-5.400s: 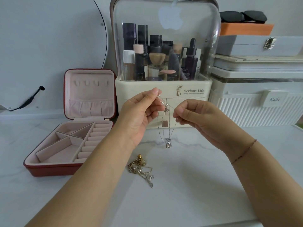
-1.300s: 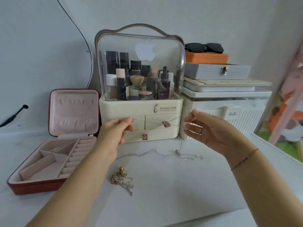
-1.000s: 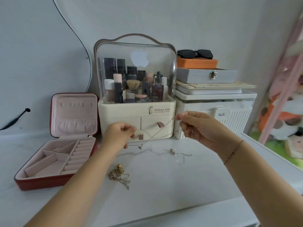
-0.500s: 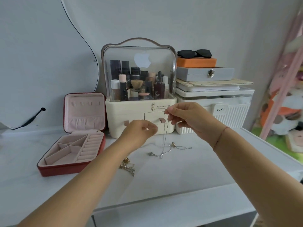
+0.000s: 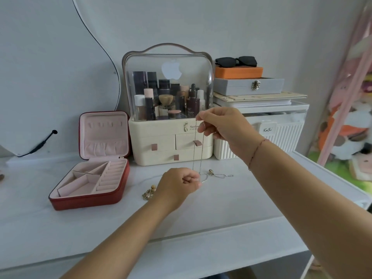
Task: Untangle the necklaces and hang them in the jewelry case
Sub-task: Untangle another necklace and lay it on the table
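Two bare hands share one thin silver chain necklace (image 5: 198, 148). The right hand (image 5: 225, 127) pinches its top between thumb and forefinger, the other fingers loosely curled. The chain hangs down from that pinch in two nearly parallel strands.

Straight below, the left hand (image 5: 179, 185) is closed into a loose fist, its thumb and fingertips pressed together at the chain's lower end. It seems to hold the bottom loop there, though the strand is too fine to trace inside the fingers.

Just right of the left-hand grip, a second silver necklace with a gold bead (image 5: 219, 175) lies loose on the white marbled tabletop (image 5: 221, 208), close to the foot of the hanging strands. Just left of that grip, partly hidden behind the wrist, sits a small gold tangle of jewellery (image 5: 149, 193).

Well to the left of both hands stands the red jewelry case with pale pink lining (image 5: 84, 203), its lid upright. Directly behind the right-hand pinch is a cream cosmetics organiser with a clear domed cover (image 5: 161, 152).
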Available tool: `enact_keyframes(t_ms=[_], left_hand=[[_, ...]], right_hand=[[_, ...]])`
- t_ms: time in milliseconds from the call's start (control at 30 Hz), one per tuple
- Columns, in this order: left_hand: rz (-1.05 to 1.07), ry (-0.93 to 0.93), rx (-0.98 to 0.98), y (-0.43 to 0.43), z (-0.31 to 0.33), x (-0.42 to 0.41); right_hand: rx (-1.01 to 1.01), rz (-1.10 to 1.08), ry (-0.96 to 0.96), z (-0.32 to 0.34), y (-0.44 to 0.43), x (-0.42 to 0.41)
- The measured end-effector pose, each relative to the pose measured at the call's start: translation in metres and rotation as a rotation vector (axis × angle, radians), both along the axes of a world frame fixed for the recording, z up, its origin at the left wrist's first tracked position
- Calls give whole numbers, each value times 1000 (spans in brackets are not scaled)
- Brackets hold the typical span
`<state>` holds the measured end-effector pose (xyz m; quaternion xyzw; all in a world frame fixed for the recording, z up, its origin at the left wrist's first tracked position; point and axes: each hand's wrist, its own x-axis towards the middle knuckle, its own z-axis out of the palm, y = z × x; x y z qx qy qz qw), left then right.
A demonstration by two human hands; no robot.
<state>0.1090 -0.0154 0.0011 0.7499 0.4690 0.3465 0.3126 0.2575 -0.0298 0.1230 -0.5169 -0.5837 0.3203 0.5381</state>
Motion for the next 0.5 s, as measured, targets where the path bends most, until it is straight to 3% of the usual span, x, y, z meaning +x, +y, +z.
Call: enact_keyframes(t_ms=[367,500], left_hand=[[43,-173,3,-5,1,19],[-20,-301,-148,-9,2,14]], right_hand=[[1,13,23,6,1,-8],[-10,45,-27,2,4,-10]])
